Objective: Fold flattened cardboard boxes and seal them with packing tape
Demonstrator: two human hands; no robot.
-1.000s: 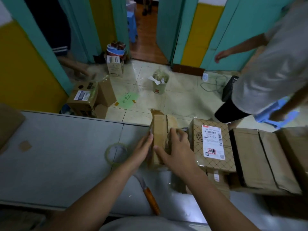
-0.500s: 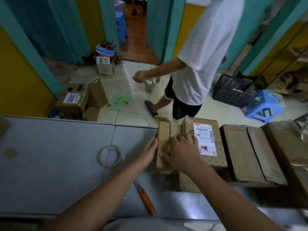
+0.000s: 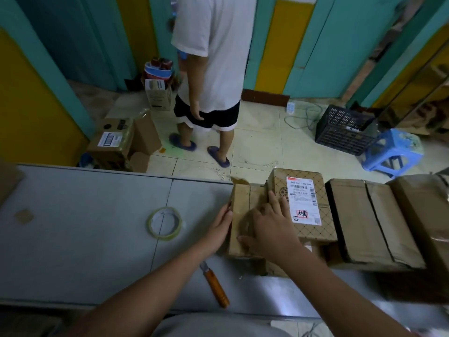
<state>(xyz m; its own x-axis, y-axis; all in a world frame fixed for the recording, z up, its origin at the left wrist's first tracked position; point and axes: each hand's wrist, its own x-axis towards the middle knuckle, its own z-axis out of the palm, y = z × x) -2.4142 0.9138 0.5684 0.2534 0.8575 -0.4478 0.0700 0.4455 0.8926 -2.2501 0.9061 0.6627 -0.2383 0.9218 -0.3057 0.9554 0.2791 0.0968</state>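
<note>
A wide grey tabletop point(image 3: 85, 227) fills the lower half of the view, seen from above by the person working at it. Beyond its far edge, on a pale tiled floor, another person in a white shirt point(image 3: 213, 57) and dark shorts stands with their back turned, facing teal and yellow walls.

Along the right side of the tabletop sits a row of brown cardboard boxes. The largest plain box point(image 3: 369, 220) lies just right of a patterned box with a white shipping label point(image 3: 313, 229).

Touching the left side of the labelled box is the small cardboard box point(image 3: 240, 215) being worked on, near the middle of the tabletop, with a torn flap edge at its far end.

On the floor at the right are a black plastic crate point(image 3: 345, 130) and, beside it, a blue stool point(image 3: 393, 152).

The left hand point(image 3: 220, 229) is open, its straight fingers pressed flat against the small box's left wall. The right hand point(image 3: 269, 229) is also open, lying palm down on top of the box with fingers spread, the forefinger reaching the labelled box.

A roll of clear packing tape point(image 3: 164, 236) lies flat on the tabletop, left of the hands and apart from them. A knife with an orange handle point(image 3: 217, 288) lies nearer the worker, between the forearms.
</note>
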